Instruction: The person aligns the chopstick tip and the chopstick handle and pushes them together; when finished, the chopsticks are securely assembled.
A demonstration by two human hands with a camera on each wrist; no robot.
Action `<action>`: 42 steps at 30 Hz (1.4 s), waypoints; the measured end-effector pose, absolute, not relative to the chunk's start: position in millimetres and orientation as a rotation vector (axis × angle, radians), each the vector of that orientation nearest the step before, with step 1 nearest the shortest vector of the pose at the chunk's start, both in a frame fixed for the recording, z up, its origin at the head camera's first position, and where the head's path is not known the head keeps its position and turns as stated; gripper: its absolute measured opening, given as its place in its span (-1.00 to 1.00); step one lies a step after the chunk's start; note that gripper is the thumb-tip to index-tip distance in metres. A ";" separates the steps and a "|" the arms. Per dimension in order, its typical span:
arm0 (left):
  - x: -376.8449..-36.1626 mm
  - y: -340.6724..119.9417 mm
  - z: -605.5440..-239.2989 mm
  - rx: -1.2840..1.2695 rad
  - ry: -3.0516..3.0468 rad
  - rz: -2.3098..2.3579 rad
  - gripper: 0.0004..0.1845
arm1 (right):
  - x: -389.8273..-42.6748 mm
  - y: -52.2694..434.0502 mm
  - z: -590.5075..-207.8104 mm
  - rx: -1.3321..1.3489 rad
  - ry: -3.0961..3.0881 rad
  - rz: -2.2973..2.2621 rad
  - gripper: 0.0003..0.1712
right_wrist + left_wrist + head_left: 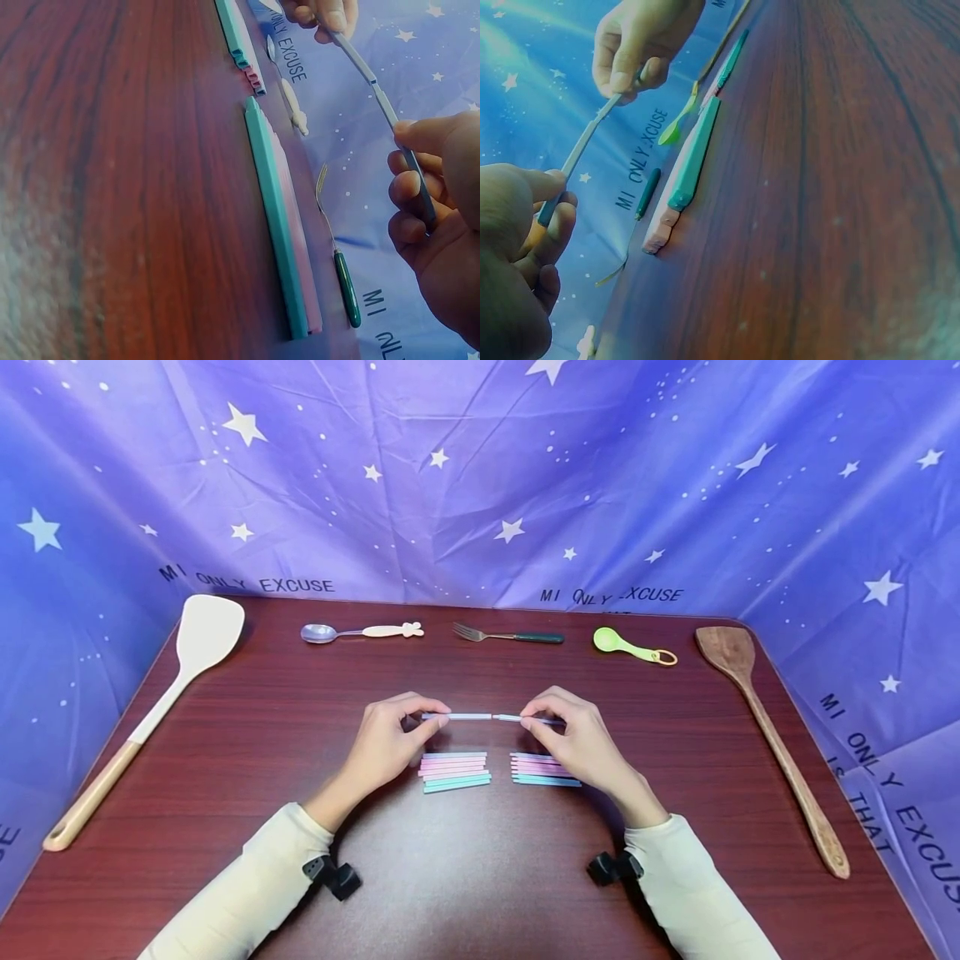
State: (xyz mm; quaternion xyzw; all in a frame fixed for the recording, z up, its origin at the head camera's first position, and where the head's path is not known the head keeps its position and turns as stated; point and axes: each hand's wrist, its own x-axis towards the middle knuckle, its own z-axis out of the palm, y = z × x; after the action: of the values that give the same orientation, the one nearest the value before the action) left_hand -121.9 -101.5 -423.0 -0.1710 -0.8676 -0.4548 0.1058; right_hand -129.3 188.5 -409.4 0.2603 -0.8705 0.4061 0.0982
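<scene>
Pale-blue sticks (480, 717) meet end to end — both hands, left (390, 745) and right (573, 739), pinching one each; joining underway, next needs straight alignment above the six o'clock piles (455, 772).

Bright, even light falls from above in the head view; the table (300, 752) shows a soft sheen near the person and faint shadows under the hands. Edges bow with wide-angle distortion. Both wrist views are dimmer, blue-tinted, and blurred nearest the lens.

Staged tabletop booth: starry backdrop cloth (480, 485), wooden table (480, 877).
</scene>
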 end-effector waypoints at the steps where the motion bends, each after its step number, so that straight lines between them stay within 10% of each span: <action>1: -121.8 -101.3 -422.8 -0.503 -2.558 -1.342 -0.91 | -129.3 188.2 -409.4 0.773 -2.573 1.202 -0.93; 42: -122.8 -107.5 -425.1 -0.449 -2.555 -1.406 -0.89 | -129.0 189.8 -413.9 0.767 -2.553 1.254 -0.81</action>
State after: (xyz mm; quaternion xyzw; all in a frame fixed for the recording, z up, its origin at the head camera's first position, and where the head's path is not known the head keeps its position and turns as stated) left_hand -122.8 -107.5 -425.1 -0.1515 -0.8620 -0.4743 0.0953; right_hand -129.0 189.8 -413.9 0.2590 -0.8625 0.4236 0.0977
